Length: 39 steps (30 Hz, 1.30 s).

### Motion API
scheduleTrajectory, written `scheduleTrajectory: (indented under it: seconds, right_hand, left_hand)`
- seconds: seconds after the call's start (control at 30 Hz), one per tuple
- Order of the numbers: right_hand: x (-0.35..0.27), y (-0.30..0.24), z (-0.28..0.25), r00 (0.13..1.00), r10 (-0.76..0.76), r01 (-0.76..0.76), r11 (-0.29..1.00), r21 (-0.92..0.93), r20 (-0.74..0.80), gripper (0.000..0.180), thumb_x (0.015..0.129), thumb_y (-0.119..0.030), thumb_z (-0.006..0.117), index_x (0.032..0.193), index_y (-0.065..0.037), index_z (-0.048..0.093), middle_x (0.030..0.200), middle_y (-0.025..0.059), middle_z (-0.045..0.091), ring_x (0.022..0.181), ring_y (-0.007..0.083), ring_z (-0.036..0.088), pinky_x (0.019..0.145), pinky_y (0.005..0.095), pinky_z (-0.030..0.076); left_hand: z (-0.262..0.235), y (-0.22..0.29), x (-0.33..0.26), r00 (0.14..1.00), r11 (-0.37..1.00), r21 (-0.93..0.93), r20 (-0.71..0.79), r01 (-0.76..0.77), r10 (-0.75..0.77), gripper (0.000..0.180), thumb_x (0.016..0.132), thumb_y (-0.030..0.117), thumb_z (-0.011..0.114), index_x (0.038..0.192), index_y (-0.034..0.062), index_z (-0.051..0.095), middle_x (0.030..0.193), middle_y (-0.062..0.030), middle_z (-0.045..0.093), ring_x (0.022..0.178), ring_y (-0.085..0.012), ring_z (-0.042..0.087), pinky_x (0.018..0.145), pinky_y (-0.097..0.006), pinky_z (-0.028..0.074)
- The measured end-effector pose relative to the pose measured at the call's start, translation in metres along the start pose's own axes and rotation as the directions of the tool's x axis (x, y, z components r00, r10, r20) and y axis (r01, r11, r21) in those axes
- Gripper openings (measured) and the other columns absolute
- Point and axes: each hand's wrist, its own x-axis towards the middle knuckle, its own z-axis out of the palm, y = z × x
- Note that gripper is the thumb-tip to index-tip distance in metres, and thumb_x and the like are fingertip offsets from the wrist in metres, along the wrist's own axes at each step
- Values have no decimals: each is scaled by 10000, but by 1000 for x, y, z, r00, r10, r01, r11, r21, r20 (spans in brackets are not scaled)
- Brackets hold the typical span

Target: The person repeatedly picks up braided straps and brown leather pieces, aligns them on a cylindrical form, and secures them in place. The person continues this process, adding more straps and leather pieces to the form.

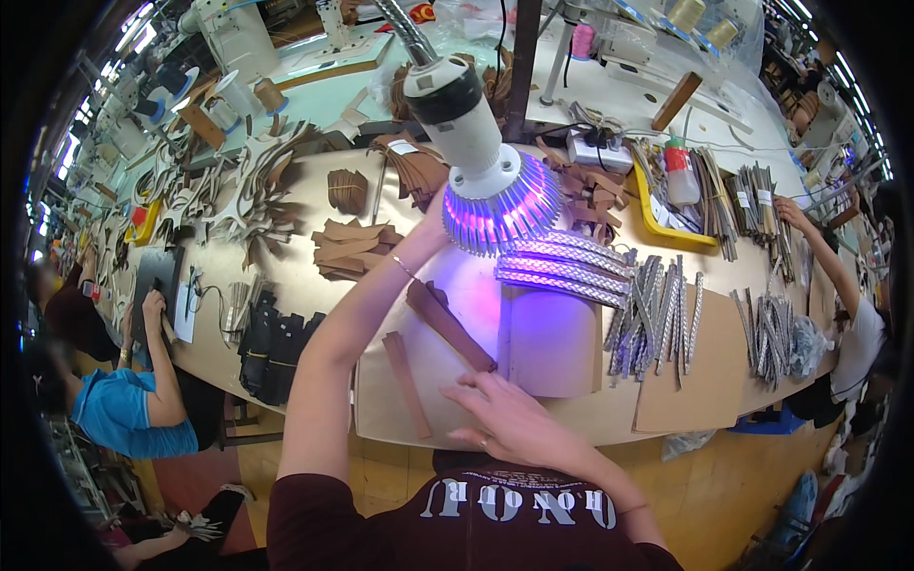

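My left arm reaches up and away, and the lamp (500, 195) hides the fingers of my left hand (436, 224). What that hand holds, if anything, cannot be seen. Low in front of my chest, my right hand (509, 414) has its fingers stretched out to the left, apart and holding nothing visible. Just beyond its knuckles lies the near end of a stack of brown leather strips (447, 328). A single brown strip (407, 385) lies to the left of it. Several braided silver straps (562, 268) lie under the violet light, at the far edge of a tan board (550, 343).
More braided straps (657, 319) lie at the right, partly over cardboard (690, 371). Brown leather pieces (352, 249) and bundled black pieces (271, 347) are at the left. A yellow tray (657, 228) holds a bottle (680, 171). Co-workers sit at both sides.
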Motion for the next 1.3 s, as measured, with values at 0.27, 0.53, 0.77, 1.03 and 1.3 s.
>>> scheduleTrajectory:
  seconds: [0.27, 0.53, 0.77, 1.03, 1.3]
  right_hand:
    - [-34, 9, -93, 750, 188, -190, 980, 67, -634, 501, 880, -132, 696, 1344, -67, 517, 1176, 119, 597, 915, 190, 616, 799, 304, 504]
    - [-27, 54, -118, 573, 511, 46, 760, 648, -641, 448, 932, -81, 648, 1347, -8, 493, 1110, 68, 595, 866, 78, 594, 728, 217, 504]
    - [-4, 87, -105, 460, 445, -24, 871, 490, -768, 173, 924, -75, 662, 1077, 6, 656, 891, 32, 646, 779, 75, 601, 679, 197, 492]
    - [-5, 83, -110, 497, 295, -458, 888, 42, -816, 171, 894, -139, 700, 1020, -24, 684, 904, 47, 621, 652, 85, 491, 575, 231, 388]
    - [-11, 41, -108, 260, 182, -492, 870, 32, -948, 193, 895, -121, 707, 1047, -6, 671, 933, 25, 590, 565, 50, 369, 528, 204, 322]
  left_hand:
    - [-46, 81, -32, 981, 900, -424, 108, -100, 160, 390, 896, 113, 665, 1268, 46, 570, 1237, -124, 620, 1202, -259, 556, 1031, -389, 447]
    - [-30, 121, -45, 934, 929, -341, 266, -142, 240, 224, 947, 124, 623, 1154, 47, 661, 988, -69, 657, 938, -166, 626, 851, -309, 507]
    - [-14, 104, -55, 976, 963, -228, 125, -146, 178, 262, 949, 150, 625, 1193, 54, 640, 1091, -69, 651, 988, -163, 620, 869, -320, 511]
    - [-80, 79, -129, 991, 985, -135, -71, 103, -113, 194, 900, 41, 632, 1080, 27, 701, 993, -114, 654, 914, -217, 646, 809, -314, 513]
    - [-56, 57, -258, 830, 843, 141, -316, 520, -459, 188, 861, 55, 678, 1041, 8, 702, 1028, -123, 610, 869, -240, 628, 763, -316, 510]
